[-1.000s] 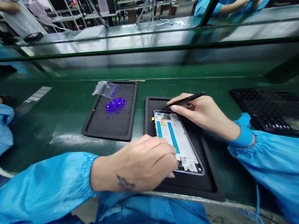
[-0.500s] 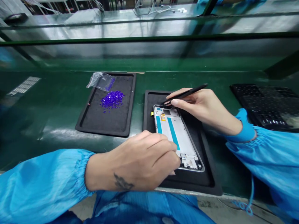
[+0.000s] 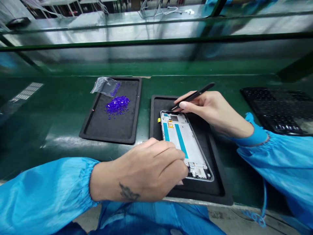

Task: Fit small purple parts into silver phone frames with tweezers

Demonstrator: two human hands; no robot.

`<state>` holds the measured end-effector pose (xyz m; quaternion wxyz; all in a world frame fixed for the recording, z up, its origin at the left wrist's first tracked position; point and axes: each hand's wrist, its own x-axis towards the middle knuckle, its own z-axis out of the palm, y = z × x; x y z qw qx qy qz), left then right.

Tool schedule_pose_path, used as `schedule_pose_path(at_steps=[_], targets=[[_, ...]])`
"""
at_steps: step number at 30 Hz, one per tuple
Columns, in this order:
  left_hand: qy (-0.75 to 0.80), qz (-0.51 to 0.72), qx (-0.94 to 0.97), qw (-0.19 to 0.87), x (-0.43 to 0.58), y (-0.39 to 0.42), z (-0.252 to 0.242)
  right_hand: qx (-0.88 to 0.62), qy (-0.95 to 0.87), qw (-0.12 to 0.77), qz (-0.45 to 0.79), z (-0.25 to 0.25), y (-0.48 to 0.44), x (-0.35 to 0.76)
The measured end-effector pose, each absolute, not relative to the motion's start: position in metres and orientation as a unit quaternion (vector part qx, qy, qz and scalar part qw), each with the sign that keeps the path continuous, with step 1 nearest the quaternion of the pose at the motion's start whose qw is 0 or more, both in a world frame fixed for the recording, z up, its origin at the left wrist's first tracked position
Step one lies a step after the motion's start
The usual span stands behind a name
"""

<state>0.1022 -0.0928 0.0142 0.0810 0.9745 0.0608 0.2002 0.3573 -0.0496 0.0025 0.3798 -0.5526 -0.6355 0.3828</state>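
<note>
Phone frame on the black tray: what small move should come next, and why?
Probably lower the tip of the black tweezers in the right hand onto the top edge of the phone frame, since the tip hovers just above that edge, and the left hand lies over the frame's lower part, where it could steady it.

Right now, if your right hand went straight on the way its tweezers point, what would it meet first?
The right hand points the black tweezers down and left, so the tip would meet the top edge of the phone frame first. The tip is already very close, though depth is hard to judge here.
</note>
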Motion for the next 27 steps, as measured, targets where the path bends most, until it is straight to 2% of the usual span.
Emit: schedule_pose_path(at_steps=[11,27], targets=[[0.061,0.201,0.975,0.079,0.102,-0.0923,0.0137,-0.548,-0.631,0.388,0.389,0.0,-0.0483,0.358],[0.065,0.218,0.97,0.087,0.1024,-0.0932,0.0118,-0.542,-0.716,0.354,0.26,0.0056,-0.0515,0.3571]])
